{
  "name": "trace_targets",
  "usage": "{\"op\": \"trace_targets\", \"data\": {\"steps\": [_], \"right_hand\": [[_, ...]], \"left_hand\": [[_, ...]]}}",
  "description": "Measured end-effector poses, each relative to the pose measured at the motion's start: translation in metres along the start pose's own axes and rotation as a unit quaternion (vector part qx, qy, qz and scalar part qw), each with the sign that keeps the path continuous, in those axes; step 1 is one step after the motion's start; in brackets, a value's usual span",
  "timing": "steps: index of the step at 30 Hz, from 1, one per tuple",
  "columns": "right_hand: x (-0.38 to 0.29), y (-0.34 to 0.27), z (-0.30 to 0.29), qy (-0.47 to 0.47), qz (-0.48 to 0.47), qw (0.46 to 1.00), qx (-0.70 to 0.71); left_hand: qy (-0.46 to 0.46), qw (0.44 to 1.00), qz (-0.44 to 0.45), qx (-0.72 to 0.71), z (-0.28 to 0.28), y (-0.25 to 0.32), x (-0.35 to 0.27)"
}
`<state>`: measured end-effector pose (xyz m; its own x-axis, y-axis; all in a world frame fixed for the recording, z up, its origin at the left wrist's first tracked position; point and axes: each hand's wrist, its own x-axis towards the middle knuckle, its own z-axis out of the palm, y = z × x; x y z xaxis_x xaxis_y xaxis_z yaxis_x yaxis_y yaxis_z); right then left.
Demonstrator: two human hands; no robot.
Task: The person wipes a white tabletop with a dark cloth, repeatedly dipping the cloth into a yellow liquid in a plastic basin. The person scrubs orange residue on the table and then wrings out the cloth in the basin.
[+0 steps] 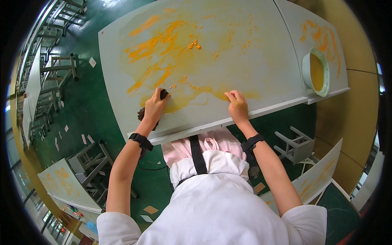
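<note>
My left hand (154,105) grips a dark brown crumpled cloth (141,114) at the left front of a white tabletop (269,72). Part of the cloth shows above the fingers, the rest below the palm. Near the table's front edge, my right hand (238,105) has its fingers drawn together, and nothing shows in them. Around both hands lies a thin yellow wet film (179,105). Thicker orange smears (147,49) and small orange crumbs (194,45) are spread farther back. A pale green basin (325,88) of murky yellow-orange liquid (317,71) stands at the right.
The table has a raised front ledge (275,105) and a seam towards the right. A grey stool (295,147) stands below right. More orange-smeared tabletops (61,186) and upturned grey stools (92,165) are at the lower left. Paper pieces (92,62) lie on the green floor.
</note>
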<state>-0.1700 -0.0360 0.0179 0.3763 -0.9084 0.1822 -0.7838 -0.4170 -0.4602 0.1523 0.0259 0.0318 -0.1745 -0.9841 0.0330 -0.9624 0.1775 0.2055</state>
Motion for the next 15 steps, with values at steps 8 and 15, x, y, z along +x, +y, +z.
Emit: {"op": "trace_targets", "data": {"steps": [8, 15], "right_hand": [[0.0, 0.0003, 0.0005, 0.002, -0.002, 1.0, -0.005], [0.0, -0.0003, -0.0011, 0.002, 0.001, 1.0, 0.0]], "left_hand": [[0.013, 1.0, 0.021, -0.004, 0.0031, -0.0034, 0.0018], [0.013, 0.999, 0.028, -0.014, 0.0028, -0.0027, 0.0047]]}}
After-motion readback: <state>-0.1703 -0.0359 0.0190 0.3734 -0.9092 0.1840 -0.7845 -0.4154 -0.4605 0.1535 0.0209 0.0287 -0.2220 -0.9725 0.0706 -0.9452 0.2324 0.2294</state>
